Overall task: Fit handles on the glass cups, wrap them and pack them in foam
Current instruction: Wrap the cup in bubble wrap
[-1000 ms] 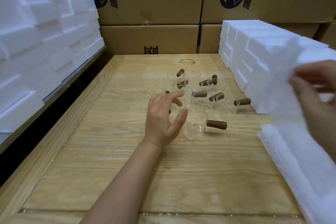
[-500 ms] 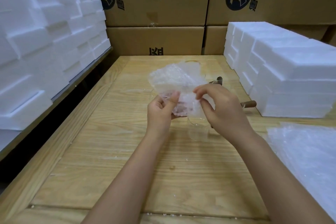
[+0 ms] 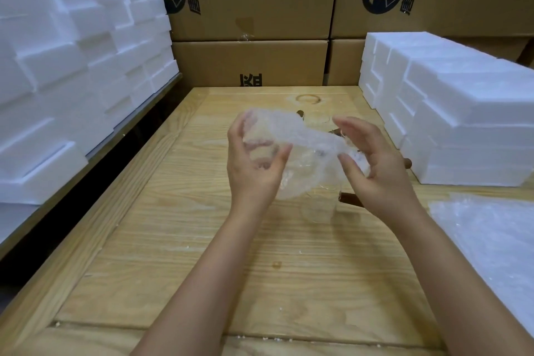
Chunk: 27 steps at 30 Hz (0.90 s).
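Here left hand (image 3: 254,165) and right hand (image 3: 378,170) grip bubble wrap (image 3: 306,139), hiding most glass cups (image 3: 318,208).

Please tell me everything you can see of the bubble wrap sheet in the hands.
The bubble wrap sheet is thin, translucent whitish plastic, crumpled and spread sideways in the air above the wooden table. The left hand grips its left end with curled fingers; the right hand holds its right end. Its lower edge hangs over a glass cup; contact is unclear.
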Tool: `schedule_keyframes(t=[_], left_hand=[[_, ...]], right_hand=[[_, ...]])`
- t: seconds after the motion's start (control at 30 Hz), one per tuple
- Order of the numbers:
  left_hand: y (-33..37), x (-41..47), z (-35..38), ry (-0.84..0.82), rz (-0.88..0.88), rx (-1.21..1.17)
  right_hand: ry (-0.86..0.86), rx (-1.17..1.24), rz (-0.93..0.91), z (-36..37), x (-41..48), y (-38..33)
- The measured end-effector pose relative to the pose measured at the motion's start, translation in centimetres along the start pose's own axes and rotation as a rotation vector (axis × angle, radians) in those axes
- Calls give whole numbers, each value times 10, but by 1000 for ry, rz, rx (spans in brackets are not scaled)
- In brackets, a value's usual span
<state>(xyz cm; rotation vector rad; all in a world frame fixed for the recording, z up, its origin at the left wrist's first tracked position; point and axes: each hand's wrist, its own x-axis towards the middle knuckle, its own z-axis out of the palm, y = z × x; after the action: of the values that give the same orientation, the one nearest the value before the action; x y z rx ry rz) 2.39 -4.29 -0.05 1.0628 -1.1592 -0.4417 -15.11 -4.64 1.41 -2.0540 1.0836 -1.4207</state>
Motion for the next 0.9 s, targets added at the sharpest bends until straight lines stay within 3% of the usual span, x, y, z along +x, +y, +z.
schedule_keyframes(t=[0.1,0.17,0.33,0.53,0.7,0.9], left_hand=[[6,3,2,76,132,17],[9,7,5,126,129,38],[24,29,11,201,115,-22],[26,39,11,277,198,159],[25,43,14,329,336,324],[25,51,18,319,526,516]], right_hand=[[187,-124,7,-10,-13,4],[269,-178,30,-19,-18,6],[-104,-292,328,-30,-27,21],[-356,-334,404,-23,-27,26],[-370,-143,380,-26,-27,34],[-309,473,305,-49,-22,20]])
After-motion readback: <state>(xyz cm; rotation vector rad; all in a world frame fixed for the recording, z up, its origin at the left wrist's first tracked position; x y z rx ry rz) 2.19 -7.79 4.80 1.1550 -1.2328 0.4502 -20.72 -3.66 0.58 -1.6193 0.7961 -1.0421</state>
